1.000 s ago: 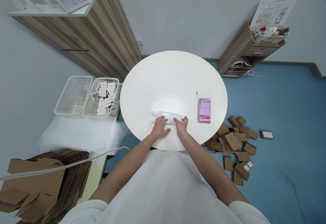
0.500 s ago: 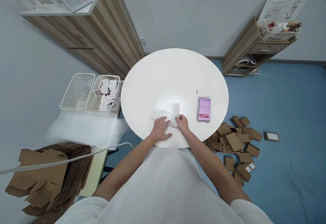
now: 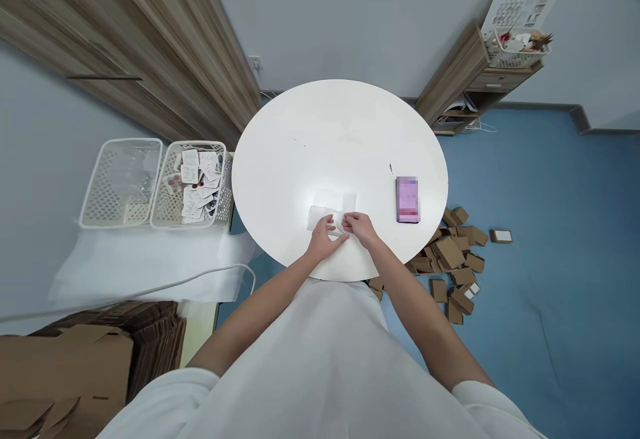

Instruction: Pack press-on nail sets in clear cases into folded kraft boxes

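A thin white wrapping sheet [image 3: 319,215], partly folded, lies near the front of the round white table [image 3: 340,126]. My left hand [image 3: 324,239] rests on its near edge, fingers bent over it and thumb stretched out toward the right. At the sheet's right part, my right hand [image 3: 361,228] has its fingertips pinched together on the material. Whether anything lies inside the folds cannot be made out. Right of my hands is a phone with a blurred pink screen [image 3: 407,199], lying flat on the table.
On the left stand two white baskets, one with clear plastic bags [image 3: 127,176], the other with many printed cards [image 3: 196,186]. White sheets [image 3: 150,259] hang below them, near stacked flat cardboard [image 3: 65,372]. Small brown boxes [image 3: 450,252] are heaped on the floor at right. A cable [image 3: 200,274] crosses the left.
My left hand has slid closer to my right hand, and its fingers have curled more. The sheet is folded more narrowly. The whole view has shifted slightly.
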Demonstrator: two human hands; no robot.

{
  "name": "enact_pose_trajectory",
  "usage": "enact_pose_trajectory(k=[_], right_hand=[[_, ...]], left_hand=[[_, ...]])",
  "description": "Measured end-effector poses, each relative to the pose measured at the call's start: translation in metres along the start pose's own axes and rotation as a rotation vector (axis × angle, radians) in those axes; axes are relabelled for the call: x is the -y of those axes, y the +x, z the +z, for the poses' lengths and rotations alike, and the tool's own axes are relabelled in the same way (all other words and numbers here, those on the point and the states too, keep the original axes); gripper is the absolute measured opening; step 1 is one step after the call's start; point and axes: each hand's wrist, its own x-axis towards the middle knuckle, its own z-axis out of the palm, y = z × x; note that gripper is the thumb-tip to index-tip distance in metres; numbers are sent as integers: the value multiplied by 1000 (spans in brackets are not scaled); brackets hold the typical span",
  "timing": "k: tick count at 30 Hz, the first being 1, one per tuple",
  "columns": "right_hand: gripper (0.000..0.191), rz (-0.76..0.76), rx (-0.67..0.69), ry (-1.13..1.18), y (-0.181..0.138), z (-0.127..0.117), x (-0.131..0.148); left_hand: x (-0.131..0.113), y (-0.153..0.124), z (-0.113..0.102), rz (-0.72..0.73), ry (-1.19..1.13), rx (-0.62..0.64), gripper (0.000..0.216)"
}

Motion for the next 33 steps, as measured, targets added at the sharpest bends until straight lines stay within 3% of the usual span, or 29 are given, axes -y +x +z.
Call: enact_pose_trajectory(k=[3,8,11,16,20,24,26,28,30,33], right_hand=[[19,-2,10,24,0,0,-5],[27,-78,32,-25,-2,-2,-16],[30,-229,0,-229,-7,-4,-25],[42,-512,-206,-676,-16,-6,-44],[45,-494,-151,-861,-15,0,-48],[47,-481,-103,-973,-11,6,-46],[48,-479,-105,-980,-11,8,-45],[48,-466,-113,-964,-10,9,-45],[47,-457,-102,-942,-9,9,-44],[47,-460,-51,-915,-6,9,-41]], left_hand=[[0,11,2,-101,51,-53,52],[1,19,3,-122,226,18,26],[4,18,-1,-110,278,45,25],[5,19,-3,-109,274,69,25],[7,18,-5,-109,244,61,24],[21,-4,-13,-105,175,-110,39],[32,-18,-17,-215,64,-201,55],[43,-25,-19,-393,-77,-208,60],[52,-24,-21,-542,-206,-203,62],[56,-9,-22,-641,-350,-238,71]])
